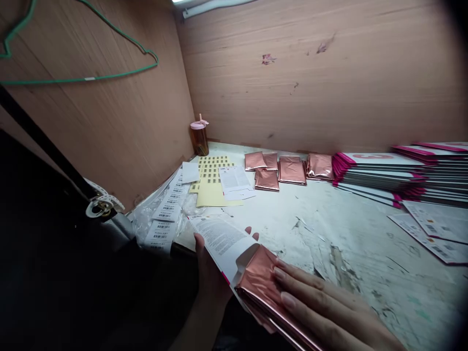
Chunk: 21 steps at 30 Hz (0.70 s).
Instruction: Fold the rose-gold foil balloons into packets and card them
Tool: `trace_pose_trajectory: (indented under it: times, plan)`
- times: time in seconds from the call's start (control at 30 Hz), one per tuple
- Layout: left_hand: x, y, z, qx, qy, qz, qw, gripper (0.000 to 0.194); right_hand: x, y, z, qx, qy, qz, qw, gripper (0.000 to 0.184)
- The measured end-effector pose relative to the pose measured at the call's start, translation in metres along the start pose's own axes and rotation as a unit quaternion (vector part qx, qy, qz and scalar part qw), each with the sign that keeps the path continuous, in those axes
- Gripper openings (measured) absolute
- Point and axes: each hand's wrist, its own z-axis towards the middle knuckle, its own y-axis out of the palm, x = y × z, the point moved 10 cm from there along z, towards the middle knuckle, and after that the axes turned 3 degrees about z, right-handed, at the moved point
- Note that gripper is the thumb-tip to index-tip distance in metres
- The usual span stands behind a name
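Observation:
My left hand (212, 278) is wrapped round a white printed carton (221, 241) with a pink edge, thumb on the near side and fingertips showing past the far side. At the carton's near end a copper-coloured foil packet (260, 273) lies against the opening, its front end at the flap. How far it reaches inside I cannot tell. My right hand (329, 302) lies along the packet with its fingers pressed together on the foil; its thumb is hidden. More packet edges show beneath, running out of the bottom of the view.
Several foil packets (291, 170) lie at the back of the worktable (270, 219). Flat cartons (380, 170) are stacked at right. Yellow label sheets (215, 195), a barcode label strip (164, 214) and a lidded cup (199, 139) stand or lie left. Wooden panels (310, 73) enclose the table.

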Motion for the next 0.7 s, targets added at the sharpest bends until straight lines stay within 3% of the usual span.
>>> trace_pose_trajectory:
  times: [0.13, 0.33, 0.6, 0.7]
  plan:
    - [0.002, -0.003, -0.007, 0.022, 0.013, -0.010, 1.000, 0.094, -0.012, 0.001, 0.001, -0.039, -0.018, -0.013, 0.999, 0.042]
    - [-0.005, -0.005, -0.015, 0.055, 0.014, -0.018, 0.998, 0.095, -0.024, 0.010, -0.011, -0.022, 0.006, -0.023, 0.999, 0.048]
    - [0.000, 0.003, -0.020, 0.028, 0.053, 0.018, 0.998, 0.085, -0.043, 0.040, -0.011, -0.009, -0.034, -0.107, 0.994, 0.054]
    - [-0.004, 0.005, -0.020, -0.004, 0.027, 0.044, 0.999, 0.088, -0.046, 0.052, -0.008, 0.009, -0.035, -0.111, 0.993, 0.052]
